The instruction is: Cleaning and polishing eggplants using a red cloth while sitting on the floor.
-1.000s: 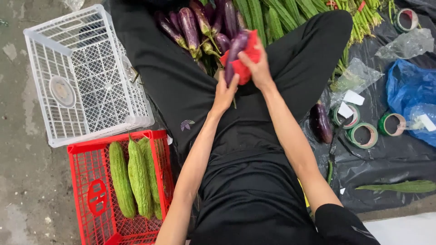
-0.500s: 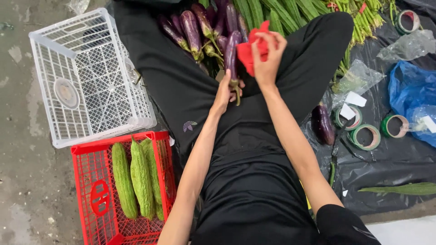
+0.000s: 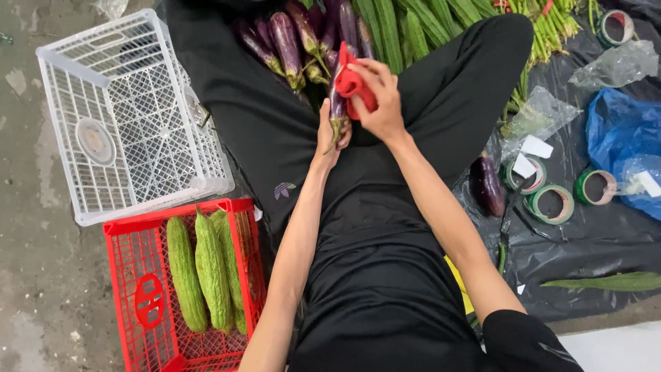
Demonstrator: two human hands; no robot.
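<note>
Since the earlier frame the right hand (image 3: 377,103) had slid the red cloth (image 3: 352,81) up onto the eggplant's (image 3: 337,103) far end. At ten o'clock lay a white crate (image 3: 127,117); at seven, a red crate (image 3: 148,303) of bitter gourds (image 3: 212,269); at three, a blue bag (image 3: 620,138) and green tape rolls (image 3: 551,203). The eggplant ran twelve to six, stem down. The left hand's (image 3: 329,134) grip was closed round its stem end, the right's pinching the cloth.

Left of the fingers sit a white crate (image 3: 131,117) and red crate (image 3: 138,303) of gourds (image 3: 206,269); tape rolls (image 3: 551,200) lie right.
</note>
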